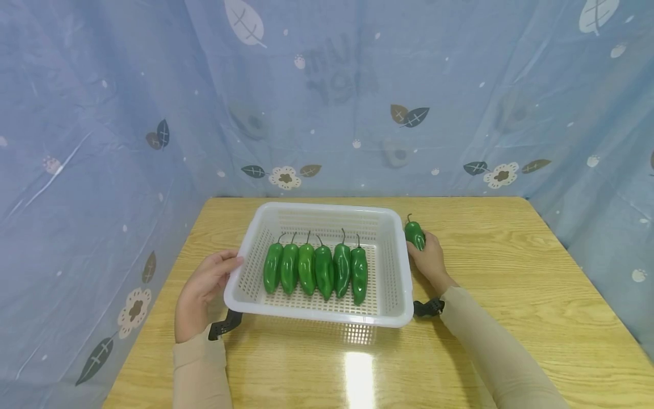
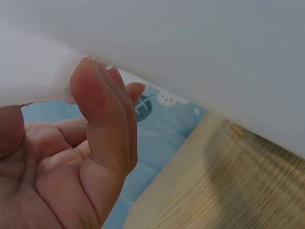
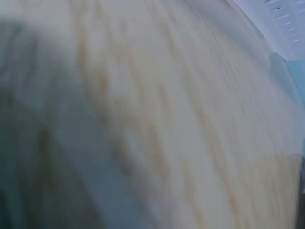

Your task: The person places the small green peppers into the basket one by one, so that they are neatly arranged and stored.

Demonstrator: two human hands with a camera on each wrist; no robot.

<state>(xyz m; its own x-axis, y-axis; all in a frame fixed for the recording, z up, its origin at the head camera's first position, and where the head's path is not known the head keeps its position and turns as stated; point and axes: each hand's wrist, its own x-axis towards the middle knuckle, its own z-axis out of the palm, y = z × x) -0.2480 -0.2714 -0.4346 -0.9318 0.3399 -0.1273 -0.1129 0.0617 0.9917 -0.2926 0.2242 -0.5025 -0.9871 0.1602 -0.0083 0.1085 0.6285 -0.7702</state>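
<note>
A white plastic basket (image 1: 317, 319) with slotted walls holds several green peppers (image 1: 306, 267) in a row, stems pointing away from me. My left hand (image 1: 208, 278) grips its left rim, thumb on top. In the left wrist view the curled fingers (image 2: 102, 109) hook under the white rim, with wood tabletop visible below the basket. Beside the basket's right rim, my right hand (image 1: 430, 260) holds another green pepper (image 1: 414, 234), its stem pointing up and away. The right wrist view is blurred and does not show the hand's grasp.
The wooden table (image 1: 511, 295) extends right of the basket and in front of it. A blue patterned curtain (image 1: 347, 102) hangs behind the table and along both sides. Black straps (image 1: 225, 325) with wrist cameras sit on both wrists.
</note>
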